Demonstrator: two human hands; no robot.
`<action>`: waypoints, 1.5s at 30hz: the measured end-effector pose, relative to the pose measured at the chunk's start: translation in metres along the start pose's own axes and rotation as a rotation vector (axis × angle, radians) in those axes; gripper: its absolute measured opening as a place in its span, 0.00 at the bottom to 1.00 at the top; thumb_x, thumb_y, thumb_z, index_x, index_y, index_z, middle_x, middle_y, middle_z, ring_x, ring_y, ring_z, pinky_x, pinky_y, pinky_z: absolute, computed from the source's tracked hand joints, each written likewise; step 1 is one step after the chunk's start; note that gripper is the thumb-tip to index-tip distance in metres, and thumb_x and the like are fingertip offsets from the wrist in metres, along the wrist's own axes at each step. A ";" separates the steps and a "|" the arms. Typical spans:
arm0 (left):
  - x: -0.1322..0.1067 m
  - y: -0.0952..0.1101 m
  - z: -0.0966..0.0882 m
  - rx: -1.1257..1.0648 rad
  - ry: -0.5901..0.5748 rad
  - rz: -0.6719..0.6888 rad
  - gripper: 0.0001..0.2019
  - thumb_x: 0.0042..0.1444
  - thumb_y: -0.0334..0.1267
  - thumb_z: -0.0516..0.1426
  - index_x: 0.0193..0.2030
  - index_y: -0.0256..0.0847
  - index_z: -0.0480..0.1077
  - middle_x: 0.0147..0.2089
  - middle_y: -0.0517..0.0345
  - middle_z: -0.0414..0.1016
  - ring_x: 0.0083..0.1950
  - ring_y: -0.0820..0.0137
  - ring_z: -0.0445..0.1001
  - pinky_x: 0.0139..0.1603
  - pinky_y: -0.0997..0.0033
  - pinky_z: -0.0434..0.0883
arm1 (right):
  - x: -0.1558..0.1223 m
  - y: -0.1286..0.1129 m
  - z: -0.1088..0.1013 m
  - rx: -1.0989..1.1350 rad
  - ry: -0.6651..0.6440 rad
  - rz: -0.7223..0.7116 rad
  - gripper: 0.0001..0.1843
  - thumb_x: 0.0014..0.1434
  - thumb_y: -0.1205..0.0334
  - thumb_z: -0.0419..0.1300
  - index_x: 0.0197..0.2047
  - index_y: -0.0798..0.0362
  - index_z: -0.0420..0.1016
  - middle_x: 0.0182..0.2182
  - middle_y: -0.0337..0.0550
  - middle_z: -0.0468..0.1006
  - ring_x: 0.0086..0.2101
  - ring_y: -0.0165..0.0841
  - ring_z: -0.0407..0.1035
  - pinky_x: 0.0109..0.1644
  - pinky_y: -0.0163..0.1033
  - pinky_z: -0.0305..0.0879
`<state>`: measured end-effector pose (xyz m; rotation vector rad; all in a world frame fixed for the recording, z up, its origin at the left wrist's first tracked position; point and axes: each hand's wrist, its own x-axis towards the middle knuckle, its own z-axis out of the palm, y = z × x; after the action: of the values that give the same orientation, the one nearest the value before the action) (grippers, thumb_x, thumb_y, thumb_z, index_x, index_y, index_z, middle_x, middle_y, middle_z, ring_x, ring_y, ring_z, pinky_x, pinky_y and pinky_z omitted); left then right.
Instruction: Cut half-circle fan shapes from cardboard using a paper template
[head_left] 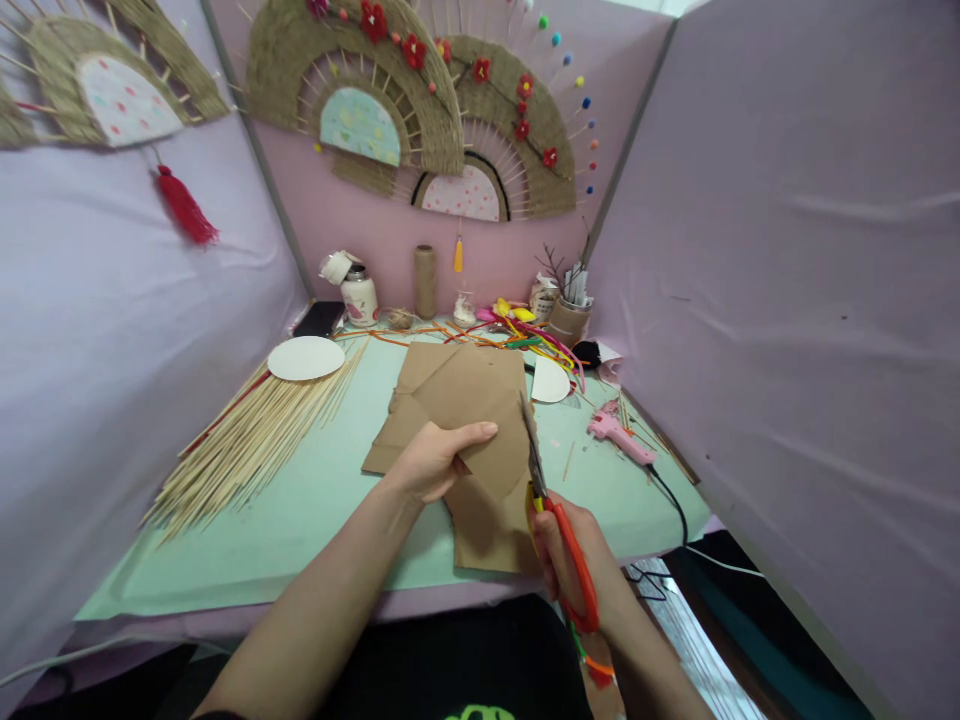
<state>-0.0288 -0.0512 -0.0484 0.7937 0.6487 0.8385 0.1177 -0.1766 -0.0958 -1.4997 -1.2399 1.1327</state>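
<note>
My left hand [439, 460] grips a piece of brown cardboard [480, 400], thumb on top and fingers hidden beneath. The piece is held above more cardboard [491, 535] lying on the table. In my right hand [566, 545] is a pair of scissors [577, 570] with red and yellow handles, my fingers wrapped through them. Their blades point away from me, along the right edge of the held cardboard. From here I cannot tell whether the blades touch it.
Bamboo sticks [247, 440] lie at left under a white oval [306, 358]. A pink glue gun [621, 437] with a black cord lies at right, near a white half-disc [551, 380]. Colourful pipe cleaners [555, 350], a jar [360, 298] and a phone [319, 319] line the back.
</note>
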 end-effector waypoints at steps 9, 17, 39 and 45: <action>0.004 0.001 -0.006 0.062 0.009 -0.008 0.17 0.39 0.36 0.70 0.38 0.33 0.77 0.40 0.45 0.81 0.41 0.61 0.79 0.42 0.64 0.77 | 0.005 -0.002 -0.007 -0.206 0.059 -0.110 0.23 0.63 0.41 0.47 0.26 0.50 0.56 0.17 0.32 0.57 0.18 0.25 0.51 0.21 0.32 0.48; -0.001 -0.004 -0.001 0.080 -0.019 -0.059 0.28 0.38 0.33 0.70 0.49 0.37 0.74 0.44 0.47 0.81 0.46 0.57 0.79 0.47 0.58 0.76 | 0.006 0.012 -0.006 0.012 -0.094 -0.143 0.29 0.62 0.34 0.41 0.39 0.52 0.62 0.22 0.33 0.63 0.19 0.26 0.59 0.24 0.33 0.58; -0.001 0.004 0.001 0.144 -0.071 -0.084 0.23 0.35 0.34 0.71 0.43 0.36 0.76 0.44 0.47 0.81 0.48 0.56 0.78 0.50 0.57 0.74 | -0.003 -0.011 -0.016 -0.116 0.028 -0.024 0.23 0.60 0.39 0.47 0.27 0.50 0.56 0.16 0.31 0.57 0.16 0.26 0.53 0.18 0.32 0.51; 0.006 0.002 0.006 0.066 0.009 -0.085 0.22 0.36 0.33 0.71 0.42 0.38 0.76 0.43 0.51 0.81 0.41 0.62 0.79 0.43 0.62 0.76 | 0.002 -0.004 -0.016 -0.159 0.104 -0.086 0.22 0.60 0.41 0.48 0.26 0.50 0.57 0.15 0.32 0.57 0.18 0.27 0.52 0.20 0.32 0.49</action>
<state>-0.0220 -0.0479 -0.0447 0.8165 0.7160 0.7465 0.1330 -0.1752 -0.0888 -1.5857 -1.3341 0.9068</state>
